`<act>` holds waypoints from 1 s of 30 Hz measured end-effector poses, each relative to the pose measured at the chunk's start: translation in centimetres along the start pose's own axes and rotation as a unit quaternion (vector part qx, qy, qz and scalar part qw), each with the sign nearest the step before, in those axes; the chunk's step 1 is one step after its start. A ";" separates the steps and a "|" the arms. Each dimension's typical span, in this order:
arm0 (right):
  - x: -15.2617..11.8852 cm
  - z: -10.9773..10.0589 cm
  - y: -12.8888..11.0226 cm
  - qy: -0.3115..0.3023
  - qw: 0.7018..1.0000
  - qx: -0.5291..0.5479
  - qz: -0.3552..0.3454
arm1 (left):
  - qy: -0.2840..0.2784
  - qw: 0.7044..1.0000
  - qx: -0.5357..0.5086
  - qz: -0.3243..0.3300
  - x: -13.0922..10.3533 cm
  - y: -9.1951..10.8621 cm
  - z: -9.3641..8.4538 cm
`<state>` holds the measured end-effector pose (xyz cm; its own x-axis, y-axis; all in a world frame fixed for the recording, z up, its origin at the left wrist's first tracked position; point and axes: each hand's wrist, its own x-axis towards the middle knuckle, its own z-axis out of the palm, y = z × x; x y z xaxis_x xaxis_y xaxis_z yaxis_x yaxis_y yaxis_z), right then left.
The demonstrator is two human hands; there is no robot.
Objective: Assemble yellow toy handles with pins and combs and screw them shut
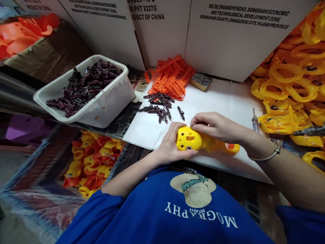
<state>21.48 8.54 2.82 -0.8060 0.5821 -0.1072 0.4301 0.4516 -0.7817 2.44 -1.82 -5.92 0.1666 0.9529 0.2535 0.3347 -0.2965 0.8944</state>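
Near the front edge of the white work surface (228, 101) lies a yellow plastic toy (189, 138) with screw holes, a rectangular opening and an orange part at its right end. My left hand (171, 145) is wrapped round its left end, thumb along the near side. My right hand (209, 127) pinches at its upper edge; whatever is between the fingertips is too small to make out. Just beyond the toy sits a single dark clip (181, 113), with a small pile of dark clips (159, 104) to its left. Orange trigger-like parts (170, 79) are heaped behind them.
A white bin (111, 105) of dark parts stands left. Behind are a small box of screws (201, 81) and cartons (218, 44). At right lie a screwdriver (255, 121), a dark-tipped tool (311, 131) and piled yellow shells (289, 76). A crate of yellow-orange toys (88, 162) is lower left.
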 end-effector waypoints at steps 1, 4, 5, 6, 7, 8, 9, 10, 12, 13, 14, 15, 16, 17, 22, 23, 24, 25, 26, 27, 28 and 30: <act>0.1 0.0 0.0 -0.004 1.000 -0.012 -0.002 | 0.000 1.000 -0.001 0.000 0.0 0.0 0.0; 0.2 -0.2 -0.2 -0.008 1.000 -0.024 0.005 | 0.000 1.000 -0.001 -0.006 0.1 0.0 0.0; 0.2 -0.3 -0.2 -0.003 1.000 -0.014 0.015 | 0.000 1.000 -0.001 -0.010 0.1 0.0 0.0; 0.1 -0.4 -0.2 0.008 1.000 0.002 0.026 | 0.001 1.000 -0.002 -0.012 0.1 0.0 0.0; 0.0 -0.5 -0.2 0.023 0.999 0.023 0.037 | 0.002 1.000 -0.003 -0.014 0.1 0.0 0.0; -0.2 -0.5 -0.1 0.042 0.997 0.047 0.047 | 0.002 1.000 -0.004 -0.016 0.2 0.0 0.0; -0.4 -0.6 -0.1 0.062 0.994 0.070 0.055 | 0.002 1.000 -0.005 -0.018 0.2 0.1 0.0; -0.5 -0.6 0.0 0.081 0.991 0.089 0.061 | 0.002 1.000 -0.007 -0.021 0.2 0.1 0.0; -0.9 -0.5 -0.1 0.106 0.986 0.114 0.067 | 0.003 0.999 -0.013 -0.030 0.3 0.2 0.1; -1.0 -0.3 -0.2 0.113 0.984 0.120 0.065 | 0.000 0.999 -0.019 -0.036 0.3 0.2 0.1; -1.1 0.0 -0.3 0.116 0.984 0.122 0.061 | -0.004 0.999 -0.025 -0.042 0.4 0.3 0.1; -1.1 0.4 -0.5 0.115 0.985 0.119 0.053 | -0.012 0.998 -0.031 -0.047 0.4 0.3 0.1; -1.1 0.8 -0.7 0.113 0.986 0.113 0.041 | -0.020 0.998 -0.037 -0.050 0.5 0.3 0.1; -1.0 1.2 -1.0 0.110 0.988 0.105 0.025 | -0.026 0.997 -0.042 -0.051 0.6 0.3 0.2; 0.1 3.0 -1.3 0.096 0.991 0.019 -0.094 | -0.028 0.997 -0.038 -0.052 0.9 0.1 0.4; 0.3 3.2 -1.2 0.094 0.990 0.003 -0.110 | -0.025 0.997 -0.034 -0.059 1.0 0.1 0.5; 0.5 3.3 -1.1 0.093 0.988 -0.011 -0.120 | -0.024 0.997 -0.031 -0.066 1.0 0.1 0.5; 0.6 3.4 -1.0 0.093 0.987 -0.020 -0.127 | -0.022 0.997 -0.029 -0.071 1.0 0.2 0.6; 0.7 3.4 -1.0 0.090 0.987 -0.025 -0.132 | -0.022 0.997 -0.027 -0.074 1.1 0.2 0.6; 0.7 3.4 -1.0 0.085 0.987 -0.030 -0.134 | -0.023 0.997 -0.025 -0.073 1.1 0.2 0.6; 0.8 3.4 -1.1 0.080 0.987 -0.034 -0.134 | -0.024 0.997 -0.023 -0.069 1.2 0.3 0.6; 0.8 3.3 -1.3 0.075 0.989 -0.039 -0.125 | -0.023 0.998 -0.015 -0.063 1.2 0.3 0.6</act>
<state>18.90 6.17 1.69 -0.8241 0.5369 0.1806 0.2603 0.6420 -0.7211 3.26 -0.77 -5.57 0.1680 0.9782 0.1225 0.3273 -0.1725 0.9290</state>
